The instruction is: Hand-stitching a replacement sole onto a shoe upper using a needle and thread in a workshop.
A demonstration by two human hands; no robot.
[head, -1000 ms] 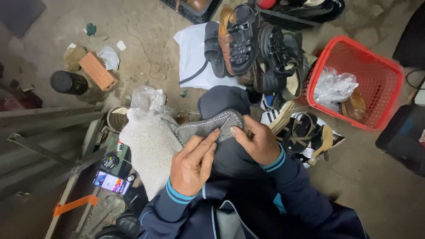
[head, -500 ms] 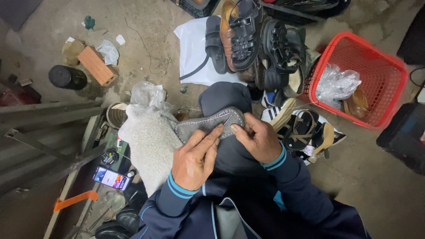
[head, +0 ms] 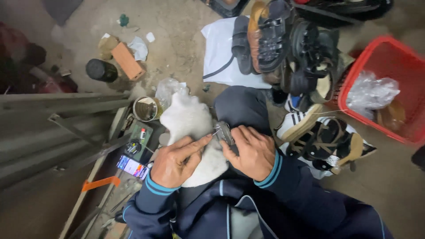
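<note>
My right hand [head: 250, 152] grips a small grey shoe [head: 223, 132], which is turned on edge so only a narrow part shows above my fingers. My left hand [head: 177, 161] reaches in from the left, its thumb and forefinger pinched at the shoe's left end. A thin pale thread shows there. My left hand rests on a white fluffy cloth bundle [head: 190, 121] that lies over my left knee. My dark-trousered right knee [head: 241, 106] is just behind the shoe. Both sleeves are navy with light blue cuffs.
A pile of dark sandals and shoes [head: 283, 44] lies ahead on a white sheet [head: 219, 53]. At the right are a red basket [head: 354, 75] with a plastic bag [head: 372, 90] and a white striped sneaker [head: 296, 124]. At the left are a phone [head: 132, 167], a tin can [head: 145, 108], a brick [head: 127, 61] and metal bars [head: 66, 115].
The grey shoe lay lengthwise across both hands; now it is turned on edge and mostly hidden. The white bundle has moved in under my left hand. The view has shifted slightly.
</note>
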